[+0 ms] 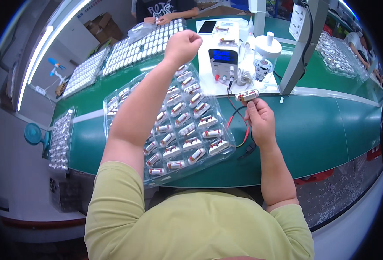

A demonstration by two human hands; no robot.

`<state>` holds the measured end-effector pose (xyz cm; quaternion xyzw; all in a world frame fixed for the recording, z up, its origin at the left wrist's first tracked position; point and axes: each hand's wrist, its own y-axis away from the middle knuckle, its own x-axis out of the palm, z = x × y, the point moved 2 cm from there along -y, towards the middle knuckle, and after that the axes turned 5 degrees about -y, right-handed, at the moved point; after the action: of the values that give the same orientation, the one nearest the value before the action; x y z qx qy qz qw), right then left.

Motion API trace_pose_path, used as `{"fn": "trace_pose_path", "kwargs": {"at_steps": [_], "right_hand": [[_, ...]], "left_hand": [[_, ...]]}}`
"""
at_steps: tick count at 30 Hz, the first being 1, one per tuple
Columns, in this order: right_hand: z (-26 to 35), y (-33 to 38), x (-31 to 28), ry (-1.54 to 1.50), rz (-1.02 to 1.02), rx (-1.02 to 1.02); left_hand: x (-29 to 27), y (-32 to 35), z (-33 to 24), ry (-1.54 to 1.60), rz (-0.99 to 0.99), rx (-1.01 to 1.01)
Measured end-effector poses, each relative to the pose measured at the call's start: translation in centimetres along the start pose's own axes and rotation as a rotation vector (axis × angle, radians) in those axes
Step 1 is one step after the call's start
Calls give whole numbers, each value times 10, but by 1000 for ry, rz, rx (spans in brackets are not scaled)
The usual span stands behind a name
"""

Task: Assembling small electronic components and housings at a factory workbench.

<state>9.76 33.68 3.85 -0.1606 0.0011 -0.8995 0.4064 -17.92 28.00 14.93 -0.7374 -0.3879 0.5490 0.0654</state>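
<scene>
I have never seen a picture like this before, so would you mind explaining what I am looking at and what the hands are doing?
There is no machine here: a person wears a wide fisheye camera on the head, looking down, so straight edges bend and the picture has a round rim. The two bare forearms coming up from below are that person's own. The right hand pinches a small silver cylindrical cell with a red band and holds it above the green table. The left hand is closed in a fist, raised above a clear plastic tray filled with rows of similar cells. Behind it stands a small white power supply with a blue display; red and black leads run from it across the table. More filled trays lie farther back, where another person's hands are at work.
</scene>
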Motion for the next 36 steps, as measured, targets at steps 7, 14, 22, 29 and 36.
{"fn": "trace_pose_path", "kwargs": {"at_steps": [7,14,22,29,36], "right_hand": [[-4,8,14,129,22,-83],[-3,14,14,322,53,-175],[-12,23,32,368,175,-392],[10,44,93,639,450,-646],[-6,70,151,399,727,72]], "left_hand": [[52,-84,-23,-463,166,190],[38,-60,-32,23,-282,-48],[-55,118,26,1397,61,-548],[-96,313,36,1667,-28,-978],[-100,361,13,1267,25,-785]]}}
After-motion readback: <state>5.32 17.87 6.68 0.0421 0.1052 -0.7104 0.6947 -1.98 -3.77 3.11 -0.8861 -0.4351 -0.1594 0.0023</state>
